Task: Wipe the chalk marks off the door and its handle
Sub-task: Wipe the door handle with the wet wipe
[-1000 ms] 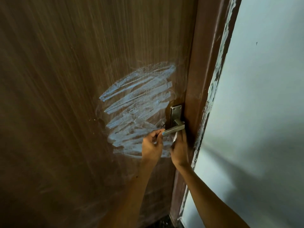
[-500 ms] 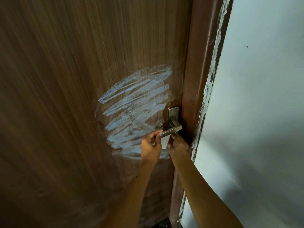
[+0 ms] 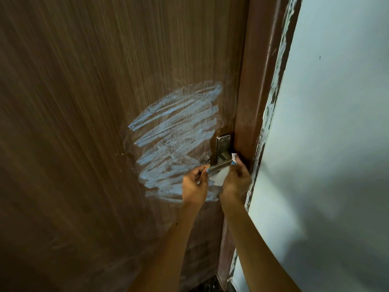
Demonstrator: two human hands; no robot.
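Centrally, a metal lever handle (image 3: 220,164) is seen on its backplate (image 3: 223,144) at the right edge of a brown wood-grain door (image 3: 84,123). The handle's free end, at nine o'clock, is pinched by the curled fingers of the left hand (image 3: 194,186). A white wipe (image 3: 219,178) is gripped by the right hand (image 3: 235,180) and pressed against the handle's underside, with one corner showing above the fingers near the pivot. Broad white chalk marks (image 3: 174,131) are spread over the door from ten to eight o'clock of the handle. A brown door frame (image 3: 259,81) is set at three o'clock, touching a pale wall (image 3: 336,144).
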